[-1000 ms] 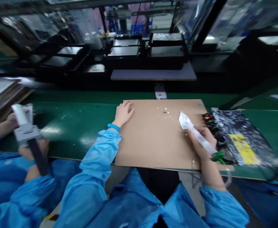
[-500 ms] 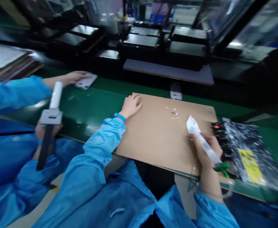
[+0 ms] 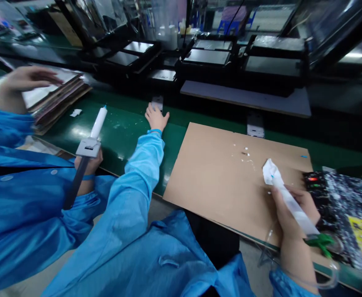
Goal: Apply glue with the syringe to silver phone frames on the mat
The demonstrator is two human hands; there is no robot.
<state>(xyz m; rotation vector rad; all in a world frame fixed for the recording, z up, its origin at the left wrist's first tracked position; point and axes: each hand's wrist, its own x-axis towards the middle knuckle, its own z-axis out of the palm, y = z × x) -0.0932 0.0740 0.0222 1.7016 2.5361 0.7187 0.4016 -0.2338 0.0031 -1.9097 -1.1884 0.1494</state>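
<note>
My left hand (image 3: 156, 119) reaches forward over the green bench, palm down with fingers spread. Its fingertips lie at the near edge of a small light-grey plate (image 3: 157, 101); whether they press on it I cannot tell. In my right hand (image 3: 294, 208) is a translucent dispensing syringe (image 3: 295, 208) with a green cap (image 3: 321, 242) and a clear air tube at its rear. White crumpled tissue (image 3: 270, 170) covers the tip. Below the syringe lies a brown cardboard sheet (image 3: 211, 177) with small white bits on it. A second grey plate (image 3: 255, 124) sits just behind the cardboard.
At the left, a co-worker's hand (image 3: 29, 78) is raised by a stack of boards (image 3: 65, 97); the other holds a dispensing gun (image 3: 88, 147). A speckled control box (image 3: 351, 210) stands at the right. Black framed fixtures (image 3: 210, 55) and a grey shelf board (image 3: 245, 97) line the back.
My left hand has left the cardboard's corner and moved forward-left to a grey plate. The co-worker's hand has let go of that plate and lifted away leftward. The view has shifted left.
</note>
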